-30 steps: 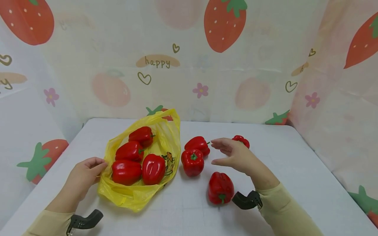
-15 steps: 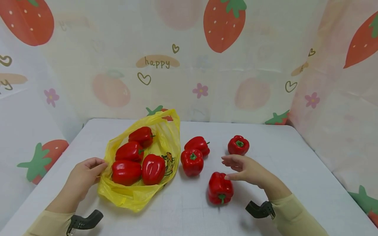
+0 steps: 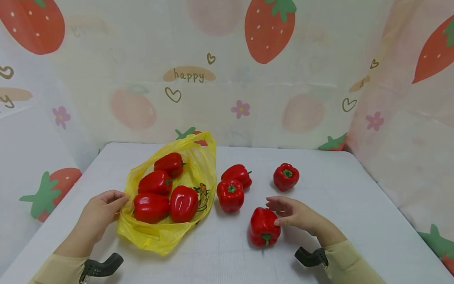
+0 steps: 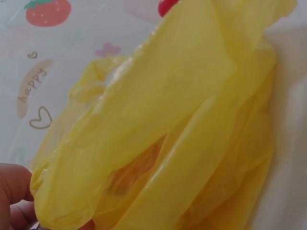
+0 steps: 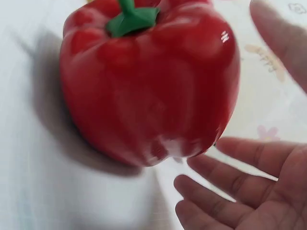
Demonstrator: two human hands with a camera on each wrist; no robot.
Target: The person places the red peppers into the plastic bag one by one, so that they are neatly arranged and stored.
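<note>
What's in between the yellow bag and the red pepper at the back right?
Two more red peppers: a back one and a front one, then bare white table. The head view shows them between the yellow bag and the back-right pepper.

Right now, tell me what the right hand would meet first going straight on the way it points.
Most likely the front red pepper: in the head view, the right hand points toward it from the picture's right. Depth is unclear, so part of the hand might just pass the pepper's far end.
</note>
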